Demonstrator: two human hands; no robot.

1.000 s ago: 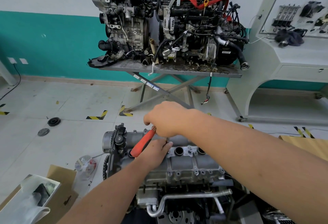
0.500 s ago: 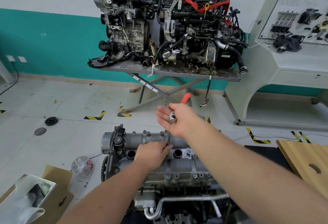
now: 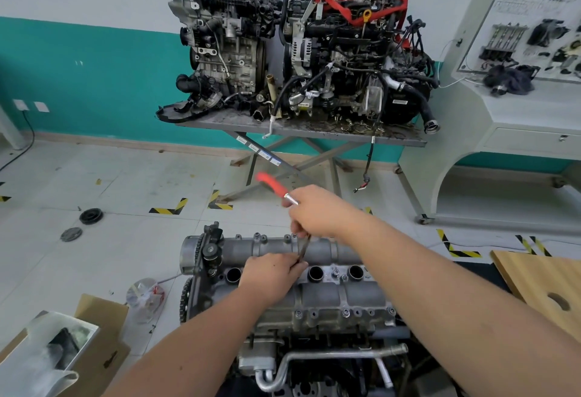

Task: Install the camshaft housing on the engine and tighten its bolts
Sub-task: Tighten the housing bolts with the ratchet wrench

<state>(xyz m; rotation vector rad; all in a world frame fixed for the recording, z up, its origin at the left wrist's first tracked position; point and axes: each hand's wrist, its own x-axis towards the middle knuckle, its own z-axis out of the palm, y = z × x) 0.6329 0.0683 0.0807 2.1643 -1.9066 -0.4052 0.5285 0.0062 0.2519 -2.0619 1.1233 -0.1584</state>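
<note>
The grey camshaft housing lies on top of the engine in front of me, with bolt heads along its near edge and round plug holes down the middle. My right hand grips a ratchet wrench with a red handle, which points up and to the left, blurred. A thin dark extension bar runs down from that hand to the housing. My left hand rests on the housing and pinches the lower end of the bar between its fingers.
Two other engines stand on a metal table at the back wall. A white training bench is at right, a wooden board near right. A cardboard box with plastic bags lies at lower left. Two black discs lie on the floor.
My right hand swung the red wrench handle round from the left of the bar, over the far right, to the upper left. My left hand stayed on the housing at the bar's foot.
</note>
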